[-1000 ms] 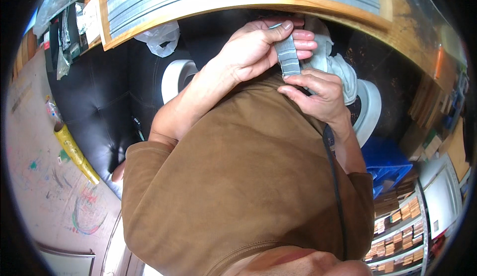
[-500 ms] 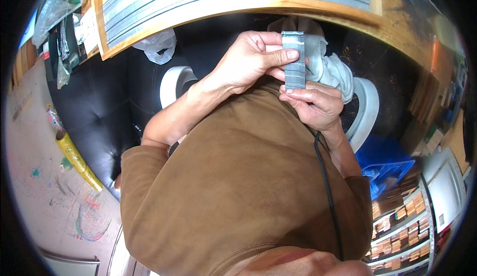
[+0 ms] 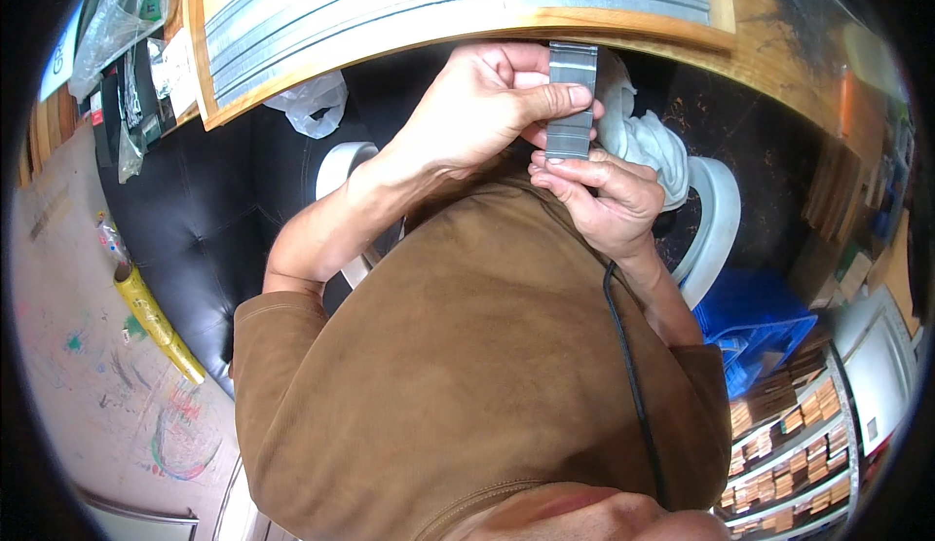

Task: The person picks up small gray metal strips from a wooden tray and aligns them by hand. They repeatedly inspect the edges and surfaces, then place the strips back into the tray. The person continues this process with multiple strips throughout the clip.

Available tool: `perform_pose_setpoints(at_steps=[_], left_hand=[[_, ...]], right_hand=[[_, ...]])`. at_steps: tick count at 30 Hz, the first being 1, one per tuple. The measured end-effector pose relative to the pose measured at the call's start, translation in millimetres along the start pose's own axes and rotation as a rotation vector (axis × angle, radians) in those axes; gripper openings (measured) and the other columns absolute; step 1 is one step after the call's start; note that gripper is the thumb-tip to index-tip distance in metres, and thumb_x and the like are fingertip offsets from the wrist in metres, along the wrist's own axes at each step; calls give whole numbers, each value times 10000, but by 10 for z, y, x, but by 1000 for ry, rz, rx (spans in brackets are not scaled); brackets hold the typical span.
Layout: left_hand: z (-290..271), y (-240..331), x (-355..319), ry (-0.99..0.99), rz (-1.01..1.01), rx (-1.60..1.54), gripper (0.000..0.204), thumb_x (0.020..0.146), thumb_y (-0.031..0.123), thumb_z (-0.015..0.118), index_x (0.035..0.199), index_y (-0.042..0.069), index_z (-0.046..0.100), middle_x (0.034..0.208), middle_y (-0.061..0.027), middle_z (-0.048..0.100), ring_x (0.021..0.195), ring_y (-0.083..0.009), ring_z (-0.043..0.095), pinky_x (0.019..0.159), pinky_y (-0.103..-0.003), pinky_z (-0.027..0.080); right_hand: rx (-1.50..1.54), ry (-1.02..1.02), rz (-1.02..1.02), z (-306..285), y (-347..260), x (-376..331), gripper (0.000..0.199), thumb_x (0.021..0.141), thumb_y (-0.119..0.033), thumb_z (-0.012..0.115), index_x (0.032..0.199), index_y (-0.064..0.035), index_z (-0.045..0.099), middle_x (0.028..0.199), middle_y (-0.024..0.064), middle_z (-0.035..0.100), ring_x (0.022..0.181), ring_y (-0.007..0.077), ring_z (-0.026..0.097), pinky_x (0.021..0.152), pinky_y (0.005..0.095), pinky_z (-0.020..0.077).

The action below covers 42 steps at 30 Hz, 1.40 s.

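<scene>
A narrow grey stack of thin pieces, with fine lines running across it, stands lengthwise between my hands in front of my chest. My left hand is closed around its middle, the thumb pressed flat on the near face and fingers behind. At the lower end my right hand pinches the stack between thumb and fingers. The stack's upper end comes right up to the edge of the wooden tray in this view. What lies on its far side is hidden.
Ahead is a wooden-framed tray with long rows of grey pieces. A pale cloth lies beyond my right hand, by a white chair arm. A blue crate and shelves of small wooden blocks stand at right.
Both hands have moved slightly up and left with the grey stack, toward the tray. The grip of each hand stays much the same.
</scene>
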<state>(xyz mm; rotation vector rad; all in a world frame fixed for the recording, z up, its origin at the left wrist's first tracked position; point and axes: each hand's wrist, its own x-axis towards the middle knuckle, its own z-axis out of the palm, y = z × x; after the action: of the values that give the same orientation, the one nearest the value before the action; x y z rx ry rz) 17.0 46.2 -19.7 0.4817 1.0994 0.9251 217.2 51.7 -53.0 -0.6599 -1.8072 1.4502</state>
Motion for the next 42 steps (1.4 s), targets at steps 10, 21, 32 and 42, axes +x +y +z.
perform_pose_setpoints(at_steps=[10, 21, 32, 42], left_hand=[[20, 6, 12, -27, -42, -15, 229, 920, 132, 757, 1114, 19, 709, 1003, -129, 759, 908, -194, 751, 764, -295, 628], [24, -33, 41, -20, -28, -77, 278, 934, 138, 741, 1182, 23, 691, 1027, -128, 760, 927, -201, 753, 758, -277, 618], [100, -218, -128, 65, 147, -175, 369, 915, 48, 740, 1268, -9, 651, 1013, -130, 761, 892, -200, 750, 798, -310, 625], [134, -255, -264, 96, 176, -193, 374, 922, 31, 729, 1279, -28, 634, 985, -132, 756, 871, -206, 748, 804, -317, 624]], right_hand=[[59, -30, 151, -50, -63, 22, 152, 800, 100, 784, 938, 48, 746, 914, 177, 772, 868, 226, 769, 793, 301, 625], [17, 31, 228, -30, -145, 29, 136, 792, 39, 814, 919, 11, 775, 868, 126, 775, 810, 181, 758, 732, 261, 587], [1263, -19, 167, -677, -239, 434, 559, 1003, -534, 510, 1309, -69, 568, 1445, 262, 469, 1498, 487, 196, 1160, 764, 63], [1404, 34, 251, -420, -194, 471, 718, 956, -647, 519, 1376, -65, 540, 1534, 267, 370, 1516, 490, 96, 1166, 755, 21]])
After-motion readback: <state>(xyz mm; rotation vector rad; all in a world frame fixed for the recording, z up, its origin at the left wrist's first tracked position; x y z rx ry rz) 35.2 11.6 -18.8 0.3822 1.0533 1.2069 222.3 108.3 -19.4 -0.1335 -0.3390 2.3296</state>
